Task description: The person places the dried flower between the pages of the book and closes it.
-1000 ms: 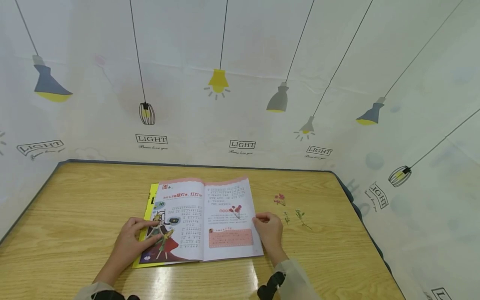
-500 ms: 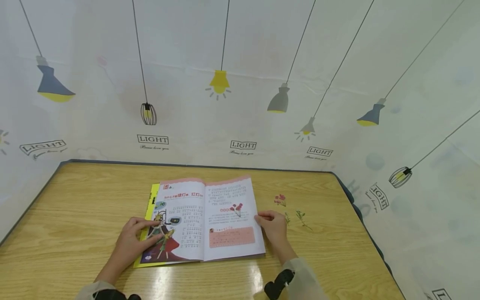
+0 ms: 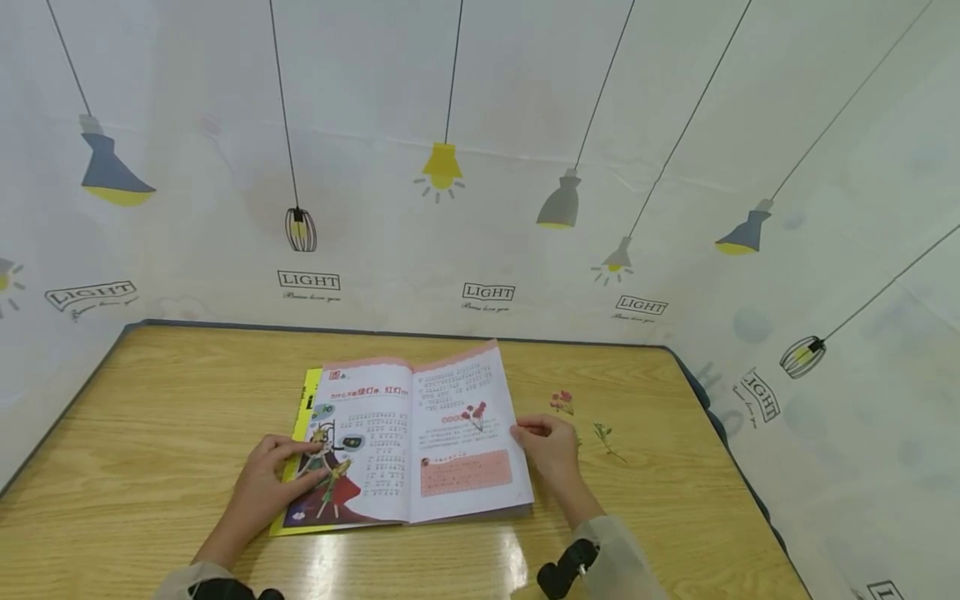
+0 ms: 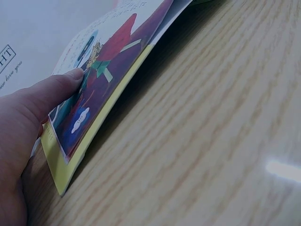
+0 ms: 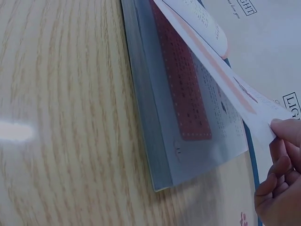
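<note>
An open magazine (image 3: 382, 467) with a yellow-edged cover lies on the wooden table. My left hand (image 3: 266, 487) rests on its left page, thumb and forefinger spread over the printed cartoon; the thumb also shows in the left wrist view. At the outer edge of the right page (image 3: 468, 375), my right hand (image 3: 551, 454) pinches the leaf between thumb and fingers. That leaf stands lifted from the page below, as the right wrist view shows. On it lies a red flower sprig (image 3: 474, 414) with thin stems.
Right of the magazine lie a small red flower (image 3: 562, 402) and a green sprig (image 3: 610, 437). Another bit of green is mostly covered by my right hand. A cloth wall printed with lamps rises behind the table (image 3: 172, 417).
My right hand has moved slightly right and the pinched leaf has risen, its top corner standing higher. My left hand has kept its place on the left page.
</note>
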{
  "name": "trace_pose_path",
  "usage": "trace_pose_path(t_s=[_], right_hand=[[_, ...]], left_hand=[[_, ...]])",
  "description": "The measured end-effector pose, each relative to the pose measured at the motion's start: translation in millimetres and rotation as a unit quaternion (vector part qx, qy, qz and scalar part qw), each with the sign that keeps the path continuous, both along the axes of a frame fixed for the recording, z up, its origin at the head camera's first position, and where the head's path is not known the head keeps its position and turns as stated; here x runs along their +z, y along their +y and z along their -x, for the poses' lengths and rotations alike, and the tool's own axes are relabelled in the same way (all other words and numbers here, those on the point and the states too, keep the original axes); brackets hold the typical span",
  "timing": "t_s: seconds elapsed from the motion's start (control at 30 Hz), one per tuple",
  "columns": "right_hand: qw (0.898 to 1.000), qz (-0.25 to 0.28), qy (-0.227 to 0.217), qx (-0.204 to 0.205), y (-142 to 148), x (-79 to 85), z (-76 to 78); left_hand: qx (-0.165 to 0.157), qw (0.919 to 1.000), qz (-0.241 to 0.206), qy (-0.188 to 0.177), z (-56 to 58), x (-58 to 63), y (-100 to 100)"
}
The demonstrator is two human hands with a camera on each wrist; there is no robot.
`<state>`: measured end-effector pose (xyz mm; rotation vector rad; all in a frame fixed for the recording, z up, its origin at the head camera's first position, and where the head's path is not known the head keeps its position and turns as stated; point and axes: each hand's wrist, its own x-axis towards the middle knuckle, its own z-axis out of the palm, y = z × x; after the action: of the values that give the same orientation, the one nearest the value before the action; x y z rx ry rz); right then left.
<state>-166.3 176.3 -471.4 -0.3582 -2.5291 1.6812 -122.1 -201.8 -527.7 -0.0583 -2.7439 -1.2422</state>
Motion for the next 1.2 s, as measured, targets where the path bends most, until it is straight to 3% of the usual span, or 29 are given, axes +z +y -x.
trace_pose_path(t_s=[0.37,0.67,1.2], right_hand=[[1.0,0.011,0.013,0.007,-3.1,10.9,2.5],[1.0,-0.009,0.017,0.02,-7.5,23.4,2.4],[0.997,0.053,0.025,0.056,-22.2,45.9,1.3]], left_hand=[[0.004,0.9999,-0.004,0.012,0.2,1.4,1.4],[0.005,1.0,0.004,0.003,-0.8,2.3,1.5],[0.002,1.0,-0.003,0.005,-1.2,2.5,1.3]])
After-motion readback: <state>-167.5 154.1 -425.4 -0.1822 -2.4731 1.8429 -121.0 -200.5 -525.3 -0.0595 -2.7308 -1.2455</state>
